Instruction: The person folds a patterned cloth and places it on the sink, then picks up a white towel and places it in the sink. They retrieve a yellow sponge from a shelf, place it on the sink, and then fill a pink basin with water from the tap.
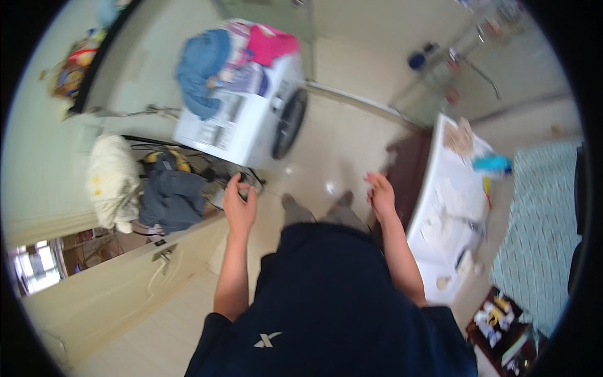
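My left hand (239, 205) is raised with thumb and fingers apart, holding nothing. Behind it stands a dark rack, with a dark grey garment (172, 198) hanging over it. My right hand (380, 195) hangs in the air beside the dark front of the washbasin cabinet (407, 174), its fingers loosely parted with nothing in them. Ahead and to the left is a white front-loading washing machine (226, 136) with a dark round door (289, 125). On its top lie a blue garment (202, 66), a bright pink cloth (272, 43) and a purple-and-white cloth (245, 80).
A white basin counter (428, 235) runs along my right, bearing a beige cloth (458, 139) and a turquoise item (492, 164). A cream cloth bundle (113, 179) hangs at left near the door (141, 273). Beyond a floor sill (353, 98) is a shower area with a hose.
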The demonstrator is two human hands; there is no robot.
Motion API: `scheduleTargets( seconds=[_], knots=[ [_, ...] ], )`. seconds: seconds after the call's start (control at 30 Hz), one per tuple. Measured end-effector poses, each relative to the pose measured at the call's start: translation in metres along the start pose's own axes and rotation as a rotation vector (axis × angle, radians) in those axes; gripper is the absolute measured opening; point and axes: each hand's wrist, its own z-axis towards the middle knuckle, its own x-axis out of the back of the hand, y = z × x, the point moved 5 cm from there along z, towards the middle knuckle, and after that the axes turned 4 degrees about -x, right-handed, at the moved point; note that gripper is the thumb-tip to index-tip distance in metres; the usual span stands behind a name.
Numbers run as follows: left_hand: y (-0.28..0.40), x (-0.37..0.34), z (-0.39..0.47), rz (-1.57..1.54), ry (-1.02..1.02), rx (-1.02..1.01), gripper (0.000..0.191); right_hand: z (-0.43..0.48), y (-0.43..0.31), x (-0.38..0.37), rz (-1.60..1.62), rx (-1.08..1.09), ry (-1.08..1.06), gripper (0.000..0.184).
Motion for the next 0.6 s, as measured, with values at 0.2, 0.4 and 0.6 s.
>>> scheduleTargets(
  seconds=[0.2,0.4,0.6],
  knots=[
    [-0.093,-0.113,-0.071,0.019,-0.28,0.293,0.05,0.009,-0.024,0.101,0.169,0.06,0.096,0.054],
    [-0.186,-0.158,-0.137,-0.141,-0.624,0.829,0.038,-0.016,-0.036,0.174,0.329,0.136,0.272,0.047],
    [-0.187,-0.186,-0.088,0.093,-1.008,0.617,0.026,-0.041,-0.014,0.206,0.474,0.116,0.541,0.039]
  ],
)
